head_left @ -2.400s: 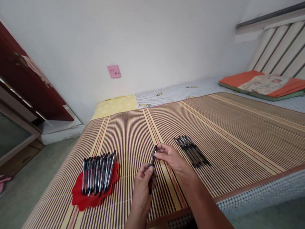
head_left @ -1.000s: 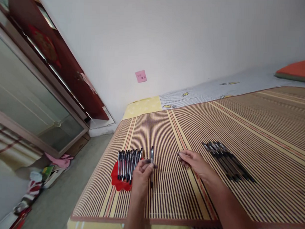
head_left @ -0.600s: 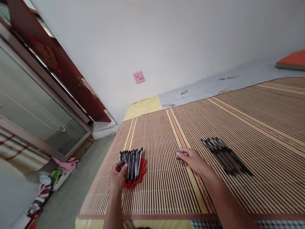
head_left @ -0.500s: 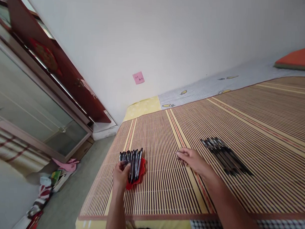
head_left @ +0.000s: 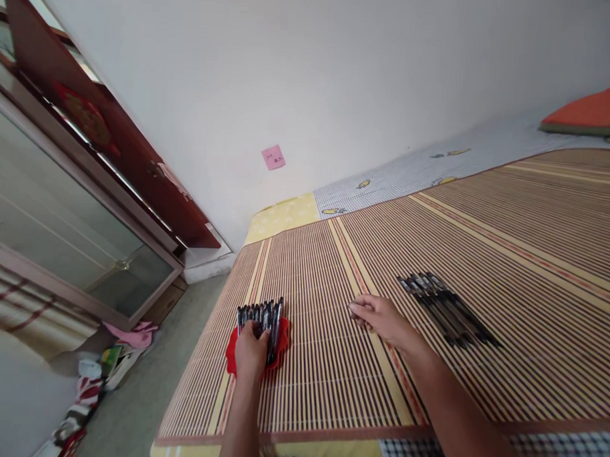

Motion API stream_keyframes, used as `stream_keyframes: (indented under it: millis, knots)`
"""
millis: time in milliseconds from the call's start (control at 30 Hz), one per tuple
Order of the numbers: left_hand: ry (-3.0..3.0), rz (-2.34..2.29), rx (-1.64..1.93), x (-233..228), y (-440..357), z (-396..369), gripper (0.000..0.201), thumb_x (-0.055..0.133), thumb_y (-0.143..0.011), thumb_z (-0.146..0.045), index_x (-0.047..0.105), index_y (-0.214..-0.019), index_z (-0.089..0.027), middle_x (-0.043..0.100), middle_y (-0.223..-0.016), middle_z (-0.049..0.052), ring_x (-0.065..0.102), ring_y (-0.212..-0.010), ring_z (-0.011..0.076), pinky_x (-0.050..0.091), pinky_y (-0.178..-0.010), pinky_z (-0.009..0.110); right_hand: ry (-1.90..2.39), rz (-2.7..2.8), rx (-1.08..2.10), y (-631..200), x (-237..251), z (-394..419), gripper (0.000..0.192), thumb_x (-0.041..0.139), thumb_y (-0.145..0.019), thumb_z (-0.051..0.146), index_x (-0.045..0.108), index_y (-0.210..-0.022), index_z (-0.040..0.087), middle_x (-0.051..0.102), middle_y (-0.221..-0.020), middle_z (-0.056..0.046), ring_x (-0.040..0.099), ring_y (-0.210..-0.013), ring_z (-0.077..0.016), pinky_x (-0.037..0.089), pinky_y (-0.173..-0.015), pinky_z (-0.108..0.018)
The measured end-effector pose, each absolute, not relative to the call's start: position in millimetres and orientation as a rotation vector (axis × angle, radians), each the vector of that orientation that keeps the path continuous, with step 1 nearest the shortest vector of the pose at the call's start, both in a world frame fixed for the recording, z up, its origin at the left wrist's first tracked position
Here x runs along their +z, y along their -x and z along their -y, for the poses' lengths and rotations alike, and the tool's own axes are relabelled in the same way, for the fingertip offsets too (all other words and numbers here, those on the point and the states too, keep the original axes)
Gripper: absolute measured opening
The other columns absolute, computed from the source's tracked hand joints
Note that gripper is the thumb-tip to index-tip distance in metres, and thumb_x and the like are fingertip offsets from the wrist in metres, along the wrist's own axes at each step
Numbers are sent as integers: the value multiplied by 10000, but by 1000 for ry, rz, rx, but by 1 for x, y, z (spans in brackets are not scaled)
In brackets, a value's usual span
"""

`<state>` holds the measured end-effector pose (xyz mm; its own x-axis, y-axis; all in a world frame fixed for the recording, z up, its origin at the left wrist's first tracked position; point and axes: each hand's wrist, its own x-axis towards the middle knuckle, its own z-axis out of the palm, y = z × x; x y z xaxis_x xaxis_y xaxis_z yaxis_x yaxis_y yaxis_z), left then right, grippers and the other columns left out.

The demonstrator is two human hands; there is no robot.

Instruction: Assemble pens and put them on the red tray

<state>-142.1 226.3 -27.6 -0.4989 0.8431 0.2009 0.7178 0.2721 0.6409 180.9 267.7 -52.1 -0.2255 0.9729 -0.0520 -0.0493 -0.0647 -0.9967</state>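
Several black pens (head_left: 274,331) lie side by side on a red scalloped plate (head_left: 231,360) at the left of the mat. My left hand (head_left: 251,350) is over them, its thumb and fingers closed on a pen in the middle of the row; the hand hides the lower ends of some. Right of the plate, my right hand (head_left: 379,318) hovers low over the mat, fingertips curled together with nothing visible in them. Farther right, a second group of black pens (head_left: 447,310) lies slanted directly on the mat.
The striped bamboo mat (head_left: 325,362) covers a bed against a white wall (head_left: 340,76). A pink note (head_left: 273,157) is stuck on the wall. An orange cushion (head_left: 589,112) is at the far right. Left of the bed are the floor (head_left: 144,383) and a brown door (head_left: 137,162).
My left hand has shifted right, from the left end of the pen row to its middle, uncovering the plate's left side. My right hand has stayed nearly in place.
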Motion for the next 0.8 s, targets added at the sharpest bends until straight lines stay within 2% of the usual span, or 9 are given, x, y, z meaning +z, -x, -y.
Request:
stream_keyframes:
  millis: [100,200,267,333,367,433,533,633,800]
  knots:
    - [-1459,-2369,1062,-25,143,-222,144,716,-762,-309,643,-846,-216,735,-863,107,681,-846,304,446,-713,346,1082,1316,1447,-183,-47,-265,297,713,-773,497,677,-812,205,685,-767,-57,628,-675,-173,434,-568,-284]
    - [-1382,-2307,1248,-22,140,-214,219,684,-803,-423,615,-774,-217,674,-717,49,644,-706,253,441,-644,319,1087,1324,1439,-184,-50,-266,301,697,-792,503,688,-803,202,682,-746,-56,615,-649,-163,423,-551,-277]
    - [-1159,-1981,1528,-20,131,-208,300,697,-794,-488,592,-724,-216,595,-611,-2,581,-579,194,435,-574,288,1083,1305,1447,-182,-55,-268,316,686,-805,511,704,-830,196,697,-757,-64,609,-635,-161,423,-547,-278]
    - [-834,-1472,1705,-15,116,-201,308,725,-787,-488,616,-730,-206,599,-614,-5,590,-572,165,477,-573,269,1040,1227,1494,-180,-58,-269,344,679,-817,521,714,-881,185,722,-794,-78,623,-640,-166,438,-555,-283]
    - [-697,-1244,1713,-12,106,-198,285,716,-809,-473,653,-772,-198,655,-687,26,646,-655,175,522,-634,274,1002,1171,1532,-179,-58,-269,361,671,-829,528,716,-910,179,736,-825,-90,640,-657,-173,454,-570,-289]
    - [-547,-924,1656,-4,86,-193,315,612,-903,-477,723,-956,-186,742,-970,116,701,-988,227,559,-846,312,912,1056,1617,-178,-57,-269,401,639,-866,549,720,-967,170,756,-895,-120,683,-725,-193,494,-625,-307]
    - [-510,-685,1550,6,59,-189,541,389,-994,-556,662,-1269,-178,637,-1358,156,509,-1361,263,459,-1082,377,791,928,1717,-179,-50,-268,486,545,-921,606,727,-1015,166,763,-991,-155,723,-873,-231,538,-766,-353]
    - [-537,-605,1488,12,40,-194,670,334,-983,-626,557,-1411,-161,514,-1500,169,411,-1437,287,387,-1151,421,665,850,1792,-182,-42,-267,603,412,-952,668,728,-1053,164,750,-1089,-174,712,-1024,-259,521,-913,-398]
    - [-565,-506,1342,23,16,-218,813,335,-936,-711,343,-1560,-190,400,-1578,180,336,-1477,304,347,-1170,454,488,730,1835,-184,-37,-269,783,251,-937,753,699,-1146,146,685,-1260,-198,651,-1184,-275,448,-1055,-429]
